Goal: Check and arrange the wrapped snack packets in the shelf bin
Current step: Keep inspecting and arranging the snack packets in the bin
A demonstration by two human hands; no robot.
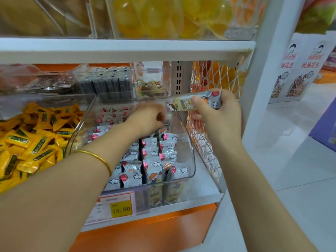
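A clear plastic shelf bin [190, 160] holds several silver wrapped snack packets [152, 157] with red dots and white clouds, standing in rows. My left hand [149, 117], a gold bangle on its wrist, reaches down into the back of the bin with fingers curled among the packets; whether it grips one is hidden. My right hand [218, 113] is raised over the bin's right rear corner and holds a stack of the same snack packets [189, 102] sideways, thumb on top.
A neighbouring bin of yellow packets [32, 139] lies to the left. Dark packets [107, 82] fill bins behind. A white mesh panel [214, 84] and shelf post [261, 88] stand right of the bin. A price tag [118, 206] reading 15.80 hangs on the shelf front.
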